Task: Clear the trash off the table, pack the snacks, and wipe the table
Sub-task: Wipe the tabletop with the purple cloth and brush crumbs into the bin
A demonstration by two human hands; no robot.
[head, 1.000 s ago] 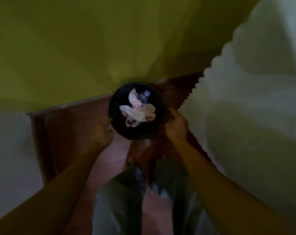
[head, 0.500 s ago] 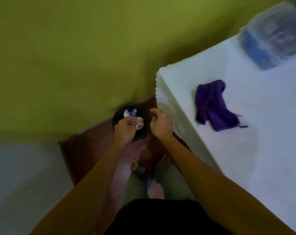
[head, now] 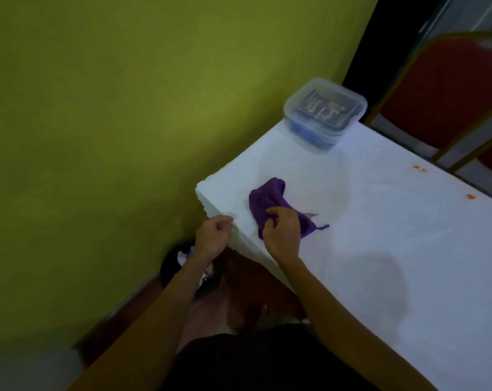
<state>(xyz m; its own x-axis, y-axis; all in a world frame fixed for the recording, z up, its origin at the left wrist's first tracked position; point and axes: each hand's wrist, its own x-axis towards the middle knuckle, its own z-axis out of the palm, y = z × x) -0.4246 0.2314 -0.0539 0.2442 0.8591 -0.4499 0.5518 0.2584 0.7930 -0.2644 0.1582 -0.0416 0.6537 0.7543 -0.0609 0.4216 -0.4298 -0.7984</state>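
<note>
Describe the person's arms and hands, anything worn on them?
Both forearms are bare, with no sleeves in view. The left hand and right hand wear no gloves; no watch, bracelet or ring shows, though the picture is dim and soft.

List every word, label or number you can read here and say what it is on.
None can be read.
Clear box: pale marks show through the lid, too blurred to read.
Purple cloth, tablecloth, chair: no text visible.

White-covered table point(head: 380, 277), crumpled purple cloth point(head: 263, 203), lidded clear container point(head: 325, 112) at corner, orange crumbs point(head: 470, 196)
</note>
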